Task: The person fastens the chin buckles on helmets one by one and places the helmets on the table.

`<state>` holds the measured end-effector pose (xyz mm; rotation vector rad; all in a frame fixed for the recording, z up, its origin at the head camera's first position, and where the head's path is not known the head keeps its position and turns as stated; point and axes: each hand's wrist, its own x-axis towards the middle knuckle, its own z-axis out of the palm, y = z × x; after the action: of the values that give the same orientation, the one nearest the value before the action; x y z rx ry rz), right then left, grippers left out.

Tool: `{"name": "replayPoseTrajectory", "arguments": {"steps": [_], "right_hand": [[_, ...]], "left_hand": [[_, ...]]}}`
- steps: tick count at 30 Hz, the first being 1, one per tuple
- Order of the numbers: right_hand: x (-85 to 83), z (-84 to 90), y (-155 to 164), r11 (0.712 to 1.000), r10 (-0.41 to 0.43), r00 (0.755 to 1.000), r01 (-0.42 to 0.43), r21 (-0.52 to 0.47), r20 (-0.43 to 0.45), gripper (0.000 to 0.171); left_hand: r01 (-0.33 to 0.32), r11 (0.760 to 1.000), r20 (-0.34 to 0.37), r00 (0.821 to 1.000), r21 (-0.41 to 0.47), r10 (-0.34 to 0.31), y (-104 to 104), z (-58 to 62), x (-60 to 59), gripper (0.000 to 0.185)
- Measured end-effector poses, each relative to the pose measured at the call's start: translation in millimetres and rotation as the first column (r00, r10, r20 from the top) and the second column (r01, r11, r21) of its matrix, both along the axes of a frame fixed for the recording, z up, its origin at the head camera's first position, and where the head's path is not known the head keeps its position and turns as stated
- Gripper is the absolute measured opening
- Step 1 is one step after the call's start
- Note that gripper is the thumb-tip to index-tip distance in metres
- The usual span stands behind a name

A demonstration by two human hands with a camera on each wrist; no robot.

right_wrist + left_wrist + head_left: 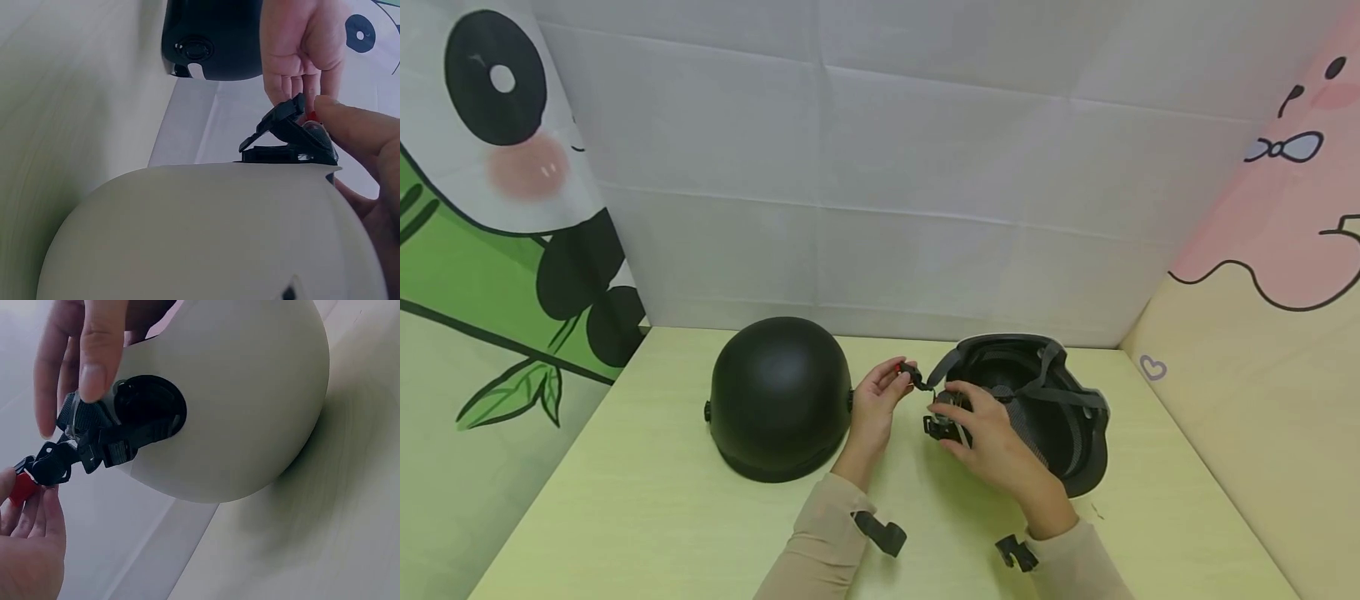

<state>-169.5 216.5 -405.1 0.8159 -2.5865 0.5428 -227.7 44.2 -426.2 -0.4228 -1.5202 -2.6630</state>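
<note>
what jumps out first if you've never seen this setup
Two black helmets on a pale table: the dome-up helmet on the left, the tipped helmet on the right showing its straps. Between them the left hand pinches a buckle, and the right hand grips the chin strap.

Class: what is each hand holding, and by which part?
Left hand pinches the chin-strap buckle at its red-tipped end; right hand grips the strap beside the overturned helmet.

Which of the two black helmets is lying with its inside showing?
The helmet on the right, by the right hand: its straps and padding face the camera. The left helmet rests dome up.
</note>
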Motion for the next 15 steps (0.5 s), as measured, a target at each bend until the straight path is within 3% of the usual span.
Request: {"name": "replayPoseTrajectory", "arguments": {"steps": [15], "right_hand": [[-6.0, -4.9, 1.4, 0.995, -0.044, 0.999, 0.042, -0.087, -0.024, 0.039]], "left_hand": [[-0.015, 1.0, -0.027, 1.0, 0.001, 0.015, 2.3, 2.6, 2.7, 0.03]]}}
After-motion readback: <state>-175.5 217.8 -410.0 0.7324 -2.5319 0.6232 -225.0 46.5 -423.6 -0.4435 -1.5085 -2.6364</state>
